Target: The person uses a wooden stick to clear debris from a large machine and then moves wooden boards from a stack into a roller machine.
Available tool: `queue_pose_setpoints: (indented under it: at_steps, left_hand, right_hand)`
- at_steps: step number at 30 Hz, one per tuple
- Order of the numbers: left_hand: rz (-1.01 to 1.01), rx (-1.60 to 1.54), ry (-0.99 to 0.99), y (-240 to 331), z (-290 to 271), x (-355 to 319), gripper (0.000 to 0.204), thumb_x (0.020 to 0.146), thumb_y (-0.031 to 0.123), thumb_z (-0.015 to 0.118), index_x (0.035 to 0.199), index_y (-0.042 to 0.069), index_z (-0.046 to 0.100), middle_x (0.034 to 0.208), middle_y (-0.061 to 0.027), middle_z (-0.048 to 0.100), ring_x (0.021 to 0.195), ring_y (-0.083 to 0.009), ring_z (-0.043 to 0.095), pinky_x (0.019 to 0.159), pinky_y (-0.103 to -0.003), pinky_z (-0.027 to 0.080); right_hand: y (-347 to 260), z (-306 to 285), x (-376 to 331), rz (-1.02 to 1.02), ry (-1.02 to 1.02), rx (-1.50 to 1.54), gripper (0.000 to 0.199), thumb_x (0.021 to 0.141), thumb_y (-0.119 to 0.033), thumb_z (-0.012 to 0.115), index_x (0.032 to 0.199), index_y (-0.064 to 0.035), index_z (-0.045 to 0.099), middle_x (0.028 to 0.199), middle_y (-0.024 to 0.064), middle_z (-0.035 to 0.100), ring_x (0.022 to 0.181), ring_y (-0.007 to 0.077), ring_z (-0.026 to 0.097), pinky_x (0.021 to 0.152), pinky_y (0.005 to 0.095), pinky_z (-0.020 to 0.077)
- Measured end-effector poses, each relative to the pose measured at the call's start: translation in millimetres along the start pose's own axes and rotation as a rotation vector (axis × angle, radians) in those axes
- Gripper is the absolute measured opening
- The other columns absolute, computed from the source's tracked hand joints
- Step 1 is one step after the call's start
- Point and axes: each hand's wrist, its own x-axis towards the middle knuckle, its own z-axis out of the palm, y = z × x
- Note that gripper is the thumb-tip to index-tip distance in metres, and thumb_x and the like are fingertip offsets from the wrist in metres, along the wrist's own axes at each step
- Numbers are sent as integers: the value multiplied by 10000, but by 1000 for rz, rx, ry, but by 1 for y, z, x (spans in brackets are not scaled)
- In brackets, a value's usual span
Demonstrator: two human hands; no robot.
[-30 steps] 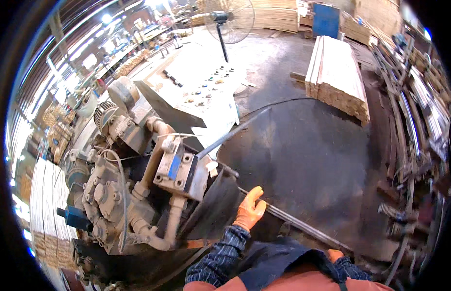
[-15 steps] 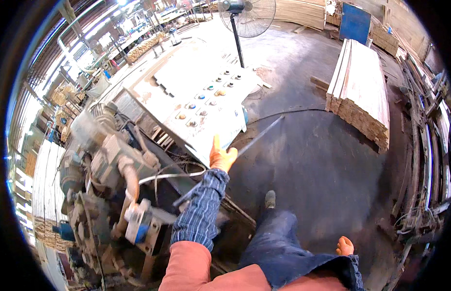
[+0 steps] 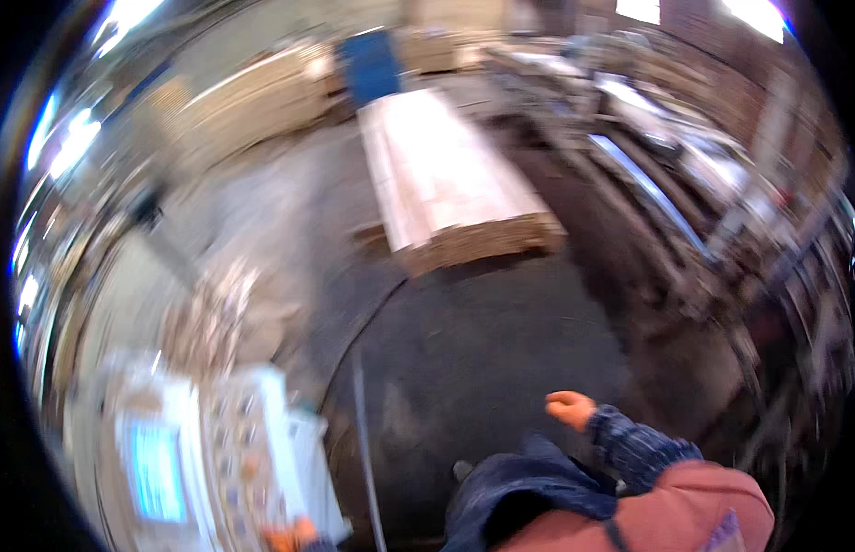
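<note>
My left hand (image 3: 294,535), in an orange glove, is at the bottom edge beside a pale control panel (image 3: 248,460) with rows of buttons. Motion blur smears its fingers, and whether it presses a button cannot be made out. Left of the buttons, a lit bluish screen (image 3: 156,469) is set in the panel. Held out over the dark floor, my right hand (image 3: 572,408) wears an orange glove too; its fingers are loosely curled together, and nothing shows in them. A thin grey bar (image 3: 364,442) runs upright between the panel and my body, apart from both hands.
A long stack of pale boards (image 3: 455,189) lies ahead on the dark floor (image 3: 482,331). A dark cable (image 3: 363,324) curves across the floor. Long metal rails or machinery (image 3: 648,193) line the right. A blue panel (image 3: 369,69) stands behind the boards.
My view has swung to the right, so the control panel now sits at lower left and the board stack near the middle. My right arm has come up and forward from my side.
</note>
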Motion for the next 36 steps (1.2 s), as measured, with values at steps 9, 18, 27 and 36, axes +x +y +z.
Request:
queue_pose_setpoints:
  at_steps: [9,18,27,36]
  left_hand:
    - [1119,-626,-385,246,39,-150,827,769,367,726,1443,91,336,1272,-171,576,1103,-335,604,904,-513,505]
    - [1493,-606,-967,310,44,-253,706,793,353,698,1351,100,348,1199,-152,556,1043,-316,582,856,-498,482]
    - [1448,-483,-1305,312,73,-299,588,817,338,671,1260,109,360,1127,-133,536,983,-296,559,808,-482,459]
    - [1200,-472,-1483,330,98,-296,473,841,324,643,1169,118,372,1054,-113,516,924,-277,537,759,-467,436]
  right_hand:
    - [41,-9,45,70,140,-68,650,891,-460,612,1413,-77,564,1440,140,575,1359,276,515,1155,367,373]
    - [98,-20,29,271,331,78,660,848,-483,626,1359,-65,614,1360,163,632,1312,291,557,1134,383,397]
    - [138,-34,5,425,299,137,623,872,-463,643,1339,-53,630,1368,161,629,1309,292,559,1130,380,394]
    - [159,-39,40,390,271,61,631,868,-479,667,1338,-60,633,1342,155,646,1283,276,578,1112,380,411]
